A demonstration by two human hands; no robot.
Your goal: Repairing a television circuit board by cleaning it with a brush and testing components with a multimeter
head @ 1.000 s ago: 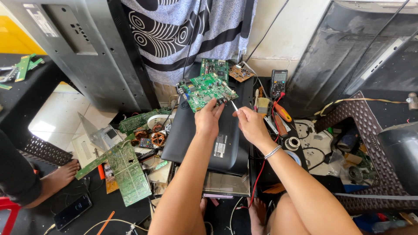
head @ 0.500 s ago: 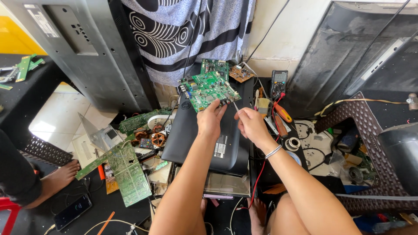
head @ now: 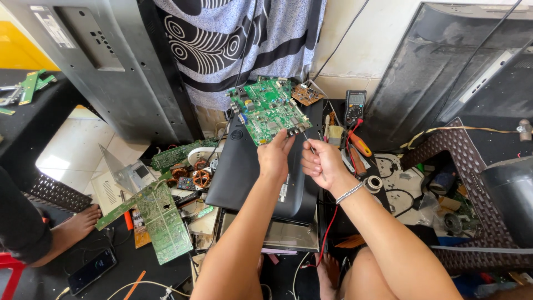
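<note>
My left hand (head: 276, 156) grips the near edge of a green circuit board (head: 268, 109) and holds it tilted up above a black laptop-like case (head: 252, 169). My right hand (head: 322, 164) is just right of the board, fingers pinched on a thin metal probe (head: 307, 139) whose tip points at the board's lower right corner. A red wire (head: 327, 233) hangs down from below that wrist, which wears a bead bracelet.
A multimeter (head: 355, 106) and an orange-handled tool (head: 360, 144) lie right of the board. Several loose green boards (head: 161, 214) and coils clutter the floor at left. Large flat-screen panels (head: 105, 61) lean at both sides. Another person's foot (head: 75, 230) rests at left.
The green board has been lifted slightly and tilted more upright in my left hand. My right hand with the probe stays close to its lower right corner.
</note>
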